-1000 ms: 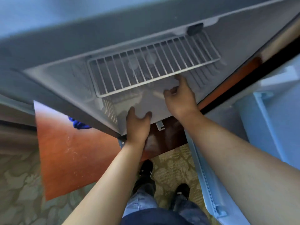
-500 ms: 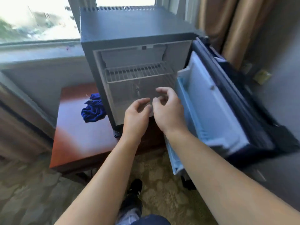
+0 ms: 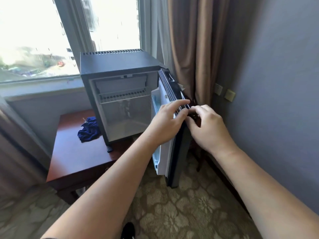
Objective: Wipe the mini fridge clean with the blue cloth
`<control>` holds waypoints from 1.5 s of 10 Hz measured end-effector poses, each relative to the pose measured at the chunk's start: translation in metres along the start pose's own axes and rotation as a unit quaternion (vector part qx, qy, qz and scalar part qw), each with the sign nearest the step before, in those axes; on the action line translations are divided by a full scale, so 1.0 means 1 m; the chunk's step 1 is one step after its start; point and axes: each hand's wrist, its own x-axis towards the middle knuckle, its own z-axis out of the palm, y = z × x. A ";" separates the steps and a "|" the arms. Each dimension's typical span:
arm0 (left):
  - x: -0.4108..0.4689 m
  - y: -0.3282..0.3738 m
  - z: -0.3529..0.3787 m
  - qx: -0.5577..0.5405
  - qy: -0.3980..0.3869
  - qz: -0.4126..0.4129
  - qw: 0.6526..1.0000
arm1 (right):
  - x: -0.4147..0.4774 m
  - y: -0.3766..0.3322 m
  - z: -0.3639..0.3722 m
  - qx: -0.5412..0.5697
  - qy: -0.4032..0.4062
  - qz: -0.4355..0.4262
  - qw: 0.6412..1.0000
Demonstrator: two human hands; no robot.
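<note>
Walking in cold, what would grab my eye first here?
Probably the mini fridge on the wooden table by the window, its door swung wide open. The left hand and right hand meet at the door's edge, while the blue cloth lies crumpled left of the fridge.

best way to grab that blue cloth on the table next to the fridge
The blue cloth lies crumpled in a loose heap on the wooden table, close against the mini fridge's left wall. Come from above and from the left, its open side, and pinch the raised folds at the top of the heap. The left hand looks nearer; both hands are at the door.
</note>
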 end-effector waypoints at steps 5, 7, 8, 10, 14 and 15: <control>0.008 -0.096 -0.147 0.053 0.072 -0.080 0.993 | 0.038 -0.113 0.099 0.046 -0.186 -0.137 0.972; 0.049 -0.147 -0.227 0.225 0.020 -0.115 0.967 | 0.105 -0.168 0.167 -0.051 -0.264 -0.173 0.947; 0.082 -0.179 -0.257 0.293 0.011 -0.137 0.946 | 0.154 -0.186 0.207 -0.075 -0.294 -0.166 0.938; 0.118 -0.226 -0.286 0.316 0.036 -0.117 0.941 | 0.210 -0.198 0.250 -0.052 -0.289 -0.168 0.941; 0.248 -0.178 -0.306 -0.105 0.089 -0.144 0.980 | 0.349 -0.188 0.186 0.201 -0.195 0.072 0.957; 0.275 -0.165 -0.306 -0.125 0.128 -0.204 0.962 | 0.377 -0.190 0.169 0.246 -0.152 0.119 0.950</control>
